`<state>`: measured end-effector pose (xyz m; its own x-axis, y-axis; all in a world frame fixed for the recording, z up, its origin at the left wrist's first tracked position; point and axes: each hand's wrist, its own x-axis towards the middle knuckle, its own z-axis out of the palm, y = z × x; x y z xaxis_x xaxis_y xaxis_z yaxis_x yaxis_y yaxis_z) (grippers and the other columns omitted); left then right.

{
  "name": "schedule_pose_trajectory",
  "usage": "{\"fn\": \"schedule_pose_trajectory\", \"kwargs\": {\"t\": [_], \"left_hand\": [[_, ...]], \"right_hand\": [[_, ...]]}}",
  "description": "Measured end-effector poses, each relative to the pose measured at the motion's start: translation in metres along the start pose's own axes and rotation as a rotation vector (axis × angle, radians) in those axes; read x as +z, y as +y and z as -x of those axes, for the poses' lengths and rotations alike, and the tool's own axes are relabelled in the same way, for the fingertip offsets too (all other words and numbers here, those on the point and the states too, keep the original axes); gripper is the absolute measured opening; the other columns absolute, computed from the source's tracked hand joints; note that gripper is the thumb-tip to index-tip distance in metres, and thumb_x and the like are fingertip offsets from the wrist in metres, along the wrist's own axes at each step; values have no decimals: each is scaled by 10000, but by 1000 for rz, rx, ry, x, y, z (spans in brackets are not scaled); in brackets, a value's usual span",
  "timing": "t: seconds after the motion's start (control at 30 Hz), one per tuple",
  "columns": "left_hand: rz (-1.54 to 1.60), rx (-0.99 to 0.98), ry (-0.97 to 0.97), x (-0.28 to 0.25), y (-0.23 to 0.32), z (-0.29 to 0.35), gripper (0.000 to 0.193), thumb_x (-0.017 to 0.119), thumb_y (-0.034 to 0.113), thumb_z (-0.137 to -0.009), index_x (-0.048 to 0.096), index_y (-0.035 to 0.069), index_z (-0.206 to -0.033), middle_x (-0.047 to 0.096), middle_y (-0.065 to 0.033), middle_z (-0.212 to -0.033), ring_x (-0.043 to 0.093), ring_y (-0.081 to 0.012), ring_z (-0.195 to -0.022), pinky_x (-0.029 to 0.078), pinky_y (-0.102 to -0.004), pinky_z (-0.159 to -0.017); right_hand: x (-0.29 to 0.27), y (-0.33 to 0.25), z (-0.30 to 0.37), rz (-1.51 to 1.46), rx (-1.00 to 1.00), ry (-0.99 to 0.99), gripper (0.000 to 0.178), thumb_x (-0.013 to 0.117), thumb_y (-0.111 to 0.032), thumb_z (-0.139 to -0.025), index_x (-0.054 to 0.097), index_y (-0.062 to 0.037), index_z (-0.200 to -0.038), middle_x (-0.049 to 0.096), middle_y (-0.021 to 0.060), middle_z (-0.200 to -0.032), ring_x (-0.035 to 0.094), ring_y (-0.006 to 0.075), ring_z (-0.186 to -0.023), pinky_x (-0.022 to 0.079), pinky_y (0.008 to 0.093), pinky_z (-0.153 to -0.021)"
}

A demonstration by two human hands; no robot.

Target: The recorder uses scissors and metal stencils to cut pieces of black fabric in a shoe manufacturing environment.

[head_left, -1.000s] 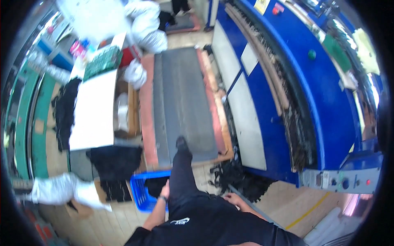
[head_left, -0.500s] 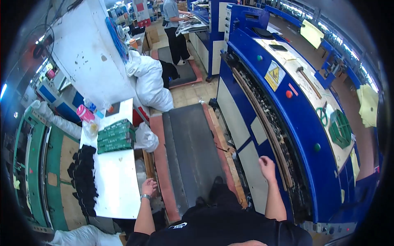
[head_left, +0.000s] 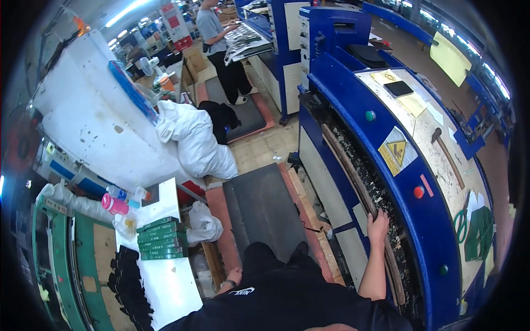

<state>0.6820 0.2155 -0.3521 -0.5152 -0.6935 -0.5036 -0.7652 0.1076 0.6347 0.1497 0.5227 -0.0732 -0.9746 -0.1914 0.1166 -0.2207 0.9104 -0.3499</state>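
My right hand (head_left: 379, 226) has its fingers closed over the long brown wooden strip (head_left: 352, 172) along the front of the blue machine (head_left: 381, 129). Behind that strip runs a dark bed scattered with pale scraps. Low by my left side, my left hand (head_left: 235, 276) hangs near the white table (head_left: 170, 289); its fingers are small and partly hidden, and I see nothing held in it. A stack of green flat blocks (head_left: 162, 243) stands on that table, with a heap of black pieces (head_left: 130, 287) at its left edge.
A dark mat (head_left: 262, 207) lies under me. White sacks (head_left: 199, 143) lean by the pillar. A hammer (head_left: 448, 157), phone (head_left: 398, 88) and green scissors (head_left: 460, 226) lie on the machine top. A pink bottle (head_left: 114, 204) stands on the table. Another person (head_left: 218, 47) works farther back.
My right hand has moved from the air beside the machine onto the wooden strip. My left hand has dropped back toward my body. The view has shifted, and I have turned slightly.
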Motion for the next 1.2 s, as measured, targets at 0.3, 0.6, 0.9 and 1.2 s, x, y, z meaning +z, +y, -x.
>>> {"fn": "schedule_pose_trajectory", "kwargs": {"t": [0.3, 0.6, 0.9, 1.2], "left_hand": [[-11, -17, -399, -141, 208, -238, 181, 559, 205, -979, 647, 72, -1066, 647, -35, -782, 605, -146, -640, 483, -320, -520], [-261, 866, -492, -102, 434, -407, 283, 590, 217, -963, 647, 38, -1174, 701, -105, -908, 674, -162, -830, 538, -303, -751], [-65, 827, -1073, -71, 556, -363, 364, 618, 238, -978, 597, 23, -1271, 708, -85, -1006, 673, -142, -898, 532, -300, -800], [123, 875, -793, -87, 634, -395, 271, 569, 194, -1003, 617, 47, -1226, 725, -65, -1022, 701, -125, -814, 493, -246, -606]], "right_hand": [[21, -9, 7, 108, 229, 194, 359, 770, -227, -793, 622, -1, -1030, 596, 193, -1095, 555, 393, -1071, 457, 479, -926], [30, -38, 0, 180, 516, 237, 505, 845, -393, -703, 631, 12, -916, 613, 203, -1074, 587, 392, -1033, 496, 483, -895], [42, -91, 50, 146, 569, 199, 500, 867, -373, -674, 635, 2, -910, 612, 174, -1039, 574, 382, -998, 486, 494, -854], [62, -151, 129, 173, 556, 238, 494, 876, -409, -605, 648, -21, -810, 593, 141, -906, 560, 356, -934, 444, 466, -808]]}}
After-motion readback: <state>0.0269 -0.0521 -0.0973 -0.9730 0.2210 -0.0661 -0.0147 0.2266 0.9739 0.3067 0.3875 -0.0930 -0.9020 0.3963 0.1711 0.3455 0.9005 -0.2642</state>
